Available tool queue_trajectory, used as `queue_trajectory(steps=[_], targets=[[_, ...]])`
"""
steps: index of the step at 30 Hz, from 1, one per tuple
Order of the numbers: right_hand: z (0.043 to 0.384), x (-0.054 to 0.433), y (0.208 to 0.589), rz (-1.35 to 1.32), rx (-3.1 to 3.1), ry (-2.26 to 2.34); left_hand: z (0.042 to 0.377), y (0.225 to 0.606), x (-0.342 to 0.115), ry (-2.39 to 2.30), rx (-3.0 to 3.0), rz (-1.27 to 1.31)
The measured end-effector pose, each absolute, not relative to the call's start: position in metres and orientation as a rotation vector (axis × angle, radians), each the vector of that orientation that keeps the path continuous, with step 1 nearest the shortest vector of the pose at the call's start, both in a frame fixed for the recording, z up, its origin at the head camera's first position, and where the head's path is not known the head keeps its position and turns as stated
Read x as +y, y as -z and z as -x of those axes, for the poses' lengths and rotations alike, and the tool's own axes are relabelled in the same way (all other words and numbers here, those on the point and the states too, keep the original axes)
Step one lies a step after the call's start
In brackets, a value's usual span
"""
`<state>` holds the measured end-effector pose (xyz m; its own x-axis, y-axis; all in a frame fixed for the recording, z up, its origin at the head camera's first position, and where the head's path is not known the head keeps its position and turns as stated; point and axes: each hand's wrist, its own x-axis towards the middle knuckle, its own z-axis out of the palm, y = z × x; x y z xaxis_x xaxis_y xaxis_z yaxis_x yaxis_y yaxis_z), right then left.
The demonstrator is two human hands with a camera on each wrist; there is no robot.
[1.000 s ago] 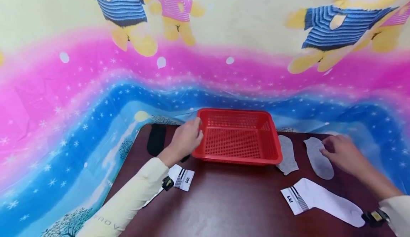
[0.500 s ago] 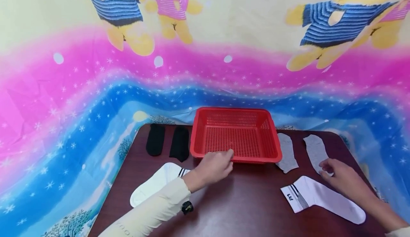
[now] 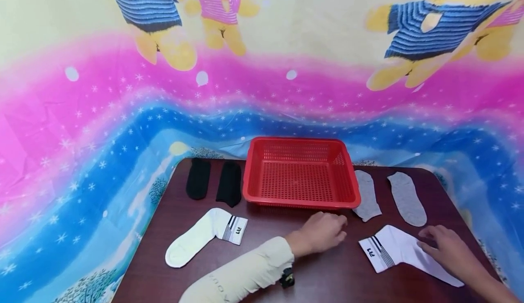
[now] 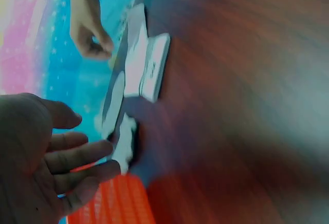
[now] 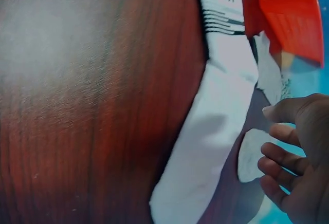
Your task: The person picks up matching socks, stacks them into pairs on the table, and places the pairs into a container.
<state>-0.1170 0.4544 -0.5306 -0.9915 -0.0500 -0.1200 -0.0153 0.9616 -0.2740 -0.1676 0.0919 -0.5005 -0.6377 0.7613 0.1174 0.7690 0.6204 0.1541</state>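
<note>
My left hand [image 3: 321, 232] hovers over the table just in front of the red basket, holding nothing; in the left wrist view its fingers [image 4: 77, 154] are loosely bent. My right hand [image 3: 446, 248] is above the right white sock [image 3: 403, 248], which has black stripes at its cuff. Nothing is in that hand, and its fingers [image 5: 282, 157] are relaxed in the right wrist view. Beyond it lie two grey socks, the outer grey sock [image 3: 407, 198] and the inner grey sock [image 3: 367, 196] beside the basket. A matching left white sock [image 3: 204, 234] lies flat on the left.
The red plastic basket [image 3: 300, 202] stands at the back middle of the dark wooden table [image 3: 254, 280]. Left of it lie two black socks, an outer black sock [image 3: 198, 179] and an inner black sock [image 3: 229, 183]. A patterned cloth [image 3: 262, 89] hangs behind the table.
My left hand has swept right from the basket's left side to its front right, uncovering the left white sock. My right hand has moved from the outer grey sock toward the right white sock.
</note>
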Motion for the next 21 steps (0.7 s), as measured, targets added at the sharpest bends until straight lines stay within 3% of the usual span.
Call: queue_trajectory(steps=[9,21], targets=[[0.11,0.466,0.548,-0.046,2.893,0.408,0.145,0.526,0.161,0.204,-2.919,1.198],[0.106,0.468,0.569,0.011,2.942,0.343,0.135,0.549,0.202,0.127,-2.969,1.034]])
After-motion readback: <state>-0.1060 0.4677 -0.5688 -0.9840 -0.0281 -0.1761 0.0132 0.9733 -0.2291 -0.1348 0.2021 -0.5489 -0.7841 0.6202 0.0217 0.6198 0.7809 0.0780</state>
